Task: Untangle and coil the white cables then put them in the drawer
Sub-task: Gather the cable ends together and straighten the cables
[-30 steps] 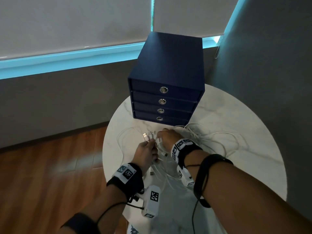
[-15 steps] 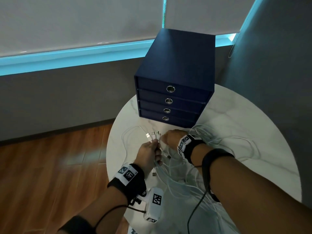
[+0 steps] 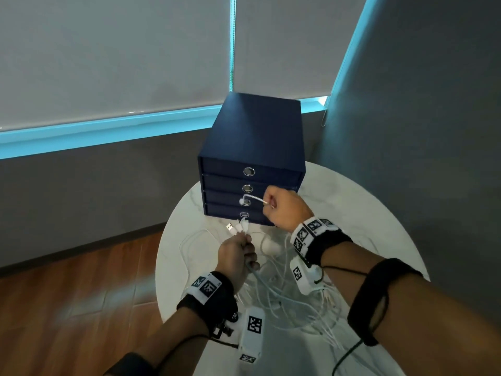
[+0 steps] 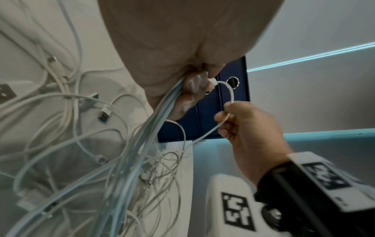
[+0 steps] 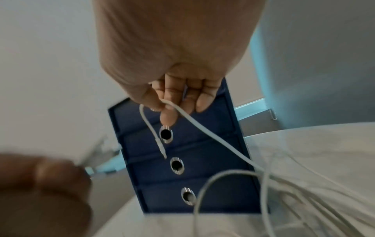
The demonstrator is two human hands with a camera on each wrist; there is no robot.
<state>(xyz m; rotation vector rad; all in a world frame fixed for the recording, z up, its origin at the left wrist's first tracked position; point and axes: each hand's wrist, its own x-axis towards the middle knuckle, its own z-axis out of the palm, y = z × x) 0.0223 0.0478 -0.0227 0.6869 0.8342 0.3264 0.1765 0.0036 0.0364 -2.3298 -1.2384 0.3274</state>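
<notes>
A tangle of white cables [image 3: 292, 297] lies on the round marble table [image 3: 379, 234] before a dark blue chest of drawers [image 3: 252, 172], all drawers closed. My left hand [image 3: 238, 256] grips a bundle of cable ends, their plugs [image 3: 238, 227] sticking up from the fist; the bundle [image 4: 150, 131] trails down from the fingers. My right hand [image 3: 282, 207] is raised in front of the drawer fronts and pinches one white cable [image 5: 194, 126] between thumb and forefinger. Its free plug end [image 5: 160, 147] droops before the ring pulls.
The chest has several round metal ring pulls [image 3: 249, 171]. A grey wall [image 3: 420, 104] stands close on the right, roller blinds [image 3: 108, 55] behind. Wooden floor [image 3: 67, 308] lies left of the table edge. Loose plugs [image 4: 104, 113] lie on the tabletop.
My right hand has left the bundle and lifted up toward the drawers, pulling one cable end out. The left hand keeps hold of the other ends.
</notes>
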